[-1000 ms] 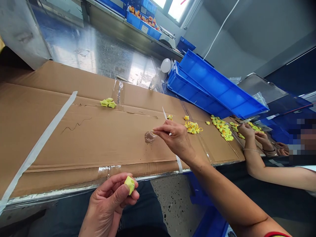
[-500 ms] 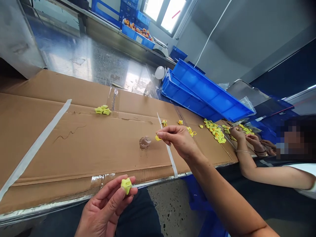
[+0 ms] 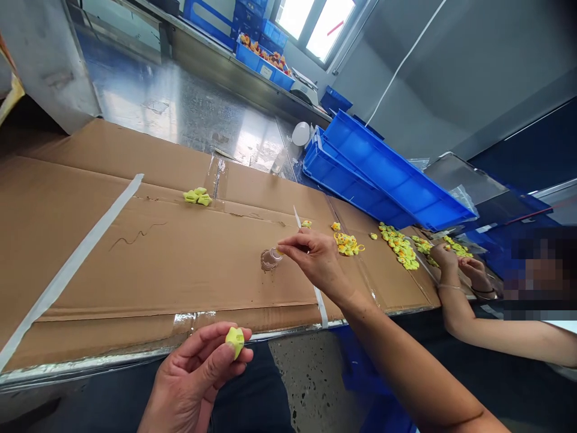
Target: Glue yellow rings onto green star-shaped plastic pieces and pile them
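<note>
Below the near edge of the cardboard-covered surface (image 3: 180,270), the left hand (image 3: 193,379) has its grip closed on a small yellow-green piece (image 3: 235,340), pinched between thumb and fingertips. Farther out over the cardboard, the right hand (image 3: 315,264) has its grip drawn to a tight pinch touching the rim of a small clear cup (image 3: 270,258); whether anything sits in that pinch is too small to tell. A heap of yellow pieces (image 3: 347,243) lies just beyond that hand.

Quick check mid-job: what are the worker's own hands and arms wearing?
Nothing shows: the left hand and right hand are bare, no gloves, rings or watch in view. The right forearm is bare too, no sleeve in frame.
</note>
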Available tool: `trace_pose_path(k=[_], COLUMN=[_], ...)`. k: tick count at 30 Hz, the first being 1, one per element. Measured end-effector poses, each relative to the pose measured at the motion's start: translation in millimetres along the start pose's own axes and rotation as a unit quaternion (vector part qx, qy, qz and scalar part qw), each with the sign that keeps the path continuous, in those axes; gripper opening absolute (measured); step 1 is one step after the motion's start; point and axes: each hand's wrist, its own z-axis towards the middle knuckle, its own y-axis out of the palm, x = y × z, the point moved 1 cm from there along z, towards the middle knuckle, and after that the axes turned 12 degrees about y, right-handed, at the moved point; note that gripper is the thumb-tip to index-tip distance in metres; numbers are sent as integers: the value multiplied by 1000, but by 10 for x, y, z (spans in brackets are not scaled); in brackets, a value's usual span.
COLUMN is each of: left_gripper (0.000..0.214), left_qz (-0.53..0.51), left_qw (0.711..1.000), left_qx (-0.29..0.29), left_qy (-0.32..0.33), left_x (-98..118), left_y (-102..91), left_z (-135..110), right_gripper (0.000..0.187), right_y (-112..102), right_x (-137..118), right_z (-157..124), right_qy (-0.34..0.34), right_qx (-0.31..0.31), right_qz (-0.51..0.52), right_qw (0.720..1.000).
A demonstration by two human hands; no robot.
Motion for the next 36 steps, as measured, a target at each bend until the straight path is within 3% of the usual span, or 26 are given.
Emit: trace_pose_path(k=[15, 24, 36], left_gripper=[28, 29, 27], left_qz=[-6, -15, -30], left_qw=[1000, 1000, 999], left_qx=[-6, -6, -31], left_qy=[-9, 15, 21], left_x=[15, 45, 6], left_y=[-16, 89, 48], left_z=[-19, -40, -20], right_gripper=[12, 6, 18], right_y=[-2, -198, -63], right_x=[1, -98, 95], right_z=[-5, -13, -23], right_qy=[-20, 76, 164], right_qx=[-3, -4, -20], right_qz=[-37, 53, 180], right_qw=[999, 996, 970])
